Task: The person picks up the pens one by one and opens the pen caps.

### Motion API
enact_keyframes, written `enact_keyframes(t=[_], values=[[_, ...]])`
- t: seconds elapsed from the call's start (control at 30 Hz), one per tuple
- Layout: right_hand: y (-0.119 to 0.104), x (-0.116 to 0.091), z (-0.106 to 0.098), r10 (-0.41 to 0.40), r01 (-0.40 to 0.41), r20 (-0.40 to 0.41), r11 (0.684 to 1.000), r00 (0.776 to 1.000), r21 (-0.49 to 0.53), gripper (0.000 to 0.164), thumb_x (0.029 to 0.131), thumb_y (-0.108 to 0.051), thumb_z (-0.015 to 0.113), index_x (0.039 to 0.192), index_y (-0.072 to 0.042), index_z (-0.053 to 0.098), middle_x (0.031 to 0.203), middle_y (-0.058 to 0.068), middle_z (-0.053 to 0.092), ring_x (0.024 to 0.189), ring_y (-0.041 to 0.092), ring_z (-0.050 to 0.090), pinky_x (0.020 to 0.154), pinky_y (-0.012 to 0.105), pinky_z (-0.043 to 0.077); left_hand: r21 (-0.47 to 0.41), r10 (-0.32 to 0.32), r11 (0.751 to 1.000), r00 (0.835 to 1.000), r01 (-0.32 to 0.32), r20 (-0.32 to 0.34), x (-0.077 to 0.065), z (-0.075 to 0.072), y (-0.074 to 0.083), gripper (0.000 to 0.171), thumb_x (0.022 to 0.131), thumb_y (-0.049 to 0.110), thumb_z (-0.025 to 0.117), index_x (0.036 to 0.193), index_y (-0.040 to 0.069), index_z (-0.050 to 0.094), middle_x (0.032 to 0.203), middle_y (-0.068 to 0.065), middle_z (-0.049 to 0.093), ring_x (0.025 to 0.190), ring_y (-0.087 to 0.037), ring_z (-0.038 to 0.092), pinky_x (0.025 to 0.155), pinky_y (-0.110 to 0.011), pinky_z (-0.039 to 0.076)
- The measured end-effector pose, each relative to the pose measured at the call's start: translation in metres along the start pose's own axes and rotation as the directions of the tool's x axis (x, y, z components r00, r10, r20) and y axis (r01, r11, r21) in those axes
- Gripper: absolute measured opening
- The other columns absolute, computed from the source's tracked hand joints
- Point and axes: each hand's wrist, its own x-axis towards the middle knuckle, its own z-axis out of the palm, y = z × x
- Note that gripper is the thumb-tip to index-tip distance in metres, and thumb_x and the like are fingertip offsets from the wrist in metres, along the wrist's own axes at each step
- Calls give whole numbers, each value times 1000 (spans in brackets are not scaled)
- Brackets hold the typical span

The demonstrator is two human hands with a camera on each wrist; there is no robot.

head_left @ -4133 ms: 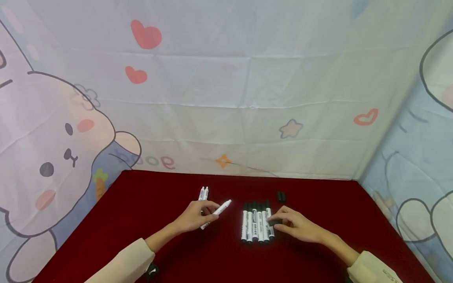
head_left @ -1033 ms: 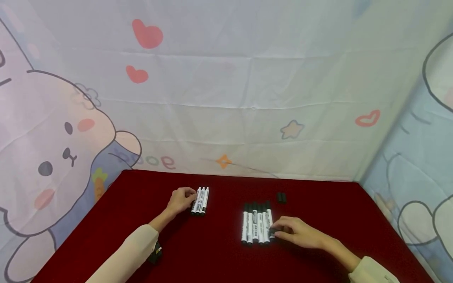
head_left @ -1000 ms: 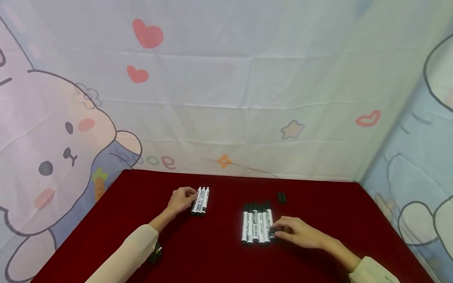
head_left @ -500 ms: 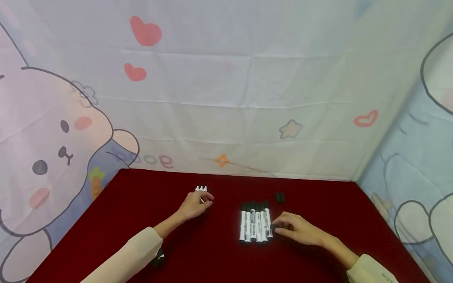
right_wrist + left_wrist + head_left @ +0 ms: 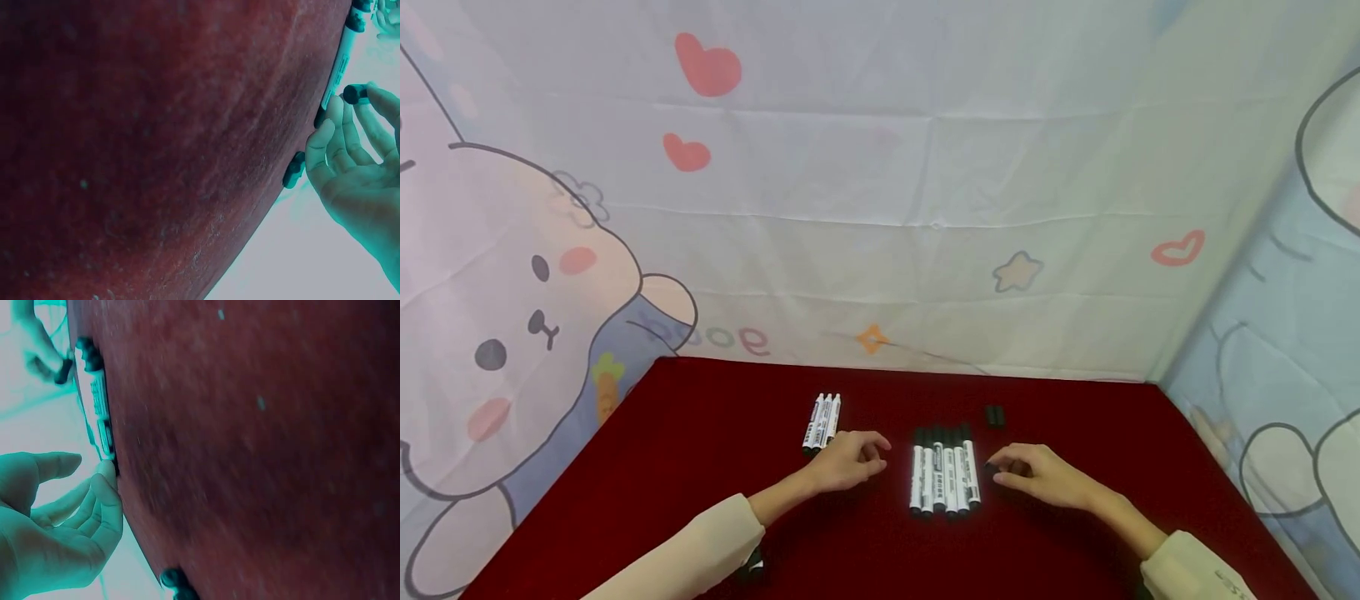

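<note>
My left hand (image 5: 848,461) hovers with loosely bent fingers between two groups of markers and holds nothing. In the left wrist view its fingertips (image 5: 107,481) appear near the end of the marker row. Behind it, three uncapped white markers (image 5: 822,423) lie side by side, their lower right part covered by the hand. My right hand (image 5: 1041,475), just right of the row of capped white markers (image 5: 949,479), pinches a black marker cap (image 5: 356,94) between thumb and finger. Several markers make up that row, with black caps pointing away from me.
Two loose black caps (image 5: 995,417) lie together beyond the right hand on the dark red tabletop (image 5: 1060,417). A printed cloth backdrop (image 5: 880,208) rises behind the table's far edge, with more printed cloth at the right side.
The left hand laid an uncapped marker beside two others, released it, and moved right toward the capped row. The right hand keeps its cap and has drawn slightly away from the row.
</note>
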Motion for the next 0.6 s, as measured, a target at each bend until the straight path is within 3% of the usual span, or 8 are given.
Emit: enact_keyframes(t=[0.17, 0.3, 0.6], values=[[5, 4, -6, 46, -48, -46, 998, 998, -31, 30, 102, -23, 63, 122, 0, 68, 108, 7, 73, 94, 8, 66, 79, 23, 55, 35, 33, 999, 999, -34, 36, -2, 12, 13, 27, 95, 6, 66, 120, -5, 67, 91, -13, 74, 67, -8, 62, 61, -19, 48], [9, 6, -7, 95, -97, -93, 995, 991, -15, 31, 102, -21, 64, 122, 2, 67, 104, 9, 73, 84, 6, 65, 71, 23, 55, 52, 70, 996, 996, -73, 57, -4, 21, 21, 24, 94, 6, 68, 117, -2, 68, 91, -12, 74, 70, -3, 58, 64, -18, 48], [17, 11, -9, 135, -140, -179, 990, 975, -14, 30, 101, -17, 64, 119, 7, 66, 96, 11, 73, 71, 5, 64, 61, 22, 53, 56, 107, 992, 991, -112, 80, -4, 35, 24, 24, 92, 4, 69, 116, 0, 70, 90, -10, 75, 70, -1, 60, 65, -15, 48]])
